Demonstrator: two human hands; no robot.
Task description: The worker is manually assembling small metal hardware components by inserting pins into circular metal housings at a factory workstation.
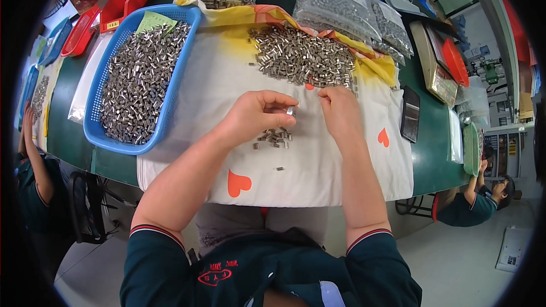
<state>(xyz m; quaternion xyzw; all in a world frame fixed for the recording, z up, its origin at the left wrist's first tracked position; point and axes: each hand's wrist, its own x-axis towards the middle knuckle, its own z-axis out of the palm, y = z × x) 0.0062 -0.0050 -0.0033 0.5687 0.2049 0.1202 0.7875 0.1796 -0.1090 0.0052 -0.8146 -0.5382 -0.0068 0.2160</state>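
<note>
My left hand (256, 118) is closed in a pinch on a small shiny metal sleeve (291, 111), held above the white cloth (196, 96). Beneath it lies a little group of the same metal pieces (275, 137), and a single piece (279, 169) sits nearer to me. My right hand (342, 115) has its fingertips pressed together close to the near edge of a large heap of metal sleeves (307, 57). Whatever those fingers may hold is hidden.
To the left stands a blue basket (94, 119) full of metal pieces with a green slip. Plastic bags of parts (335, 0) lie behind the heap. A dark phone-like object (410, 115) rests at the right. Other people (467, 207) work at both sides.
</note>
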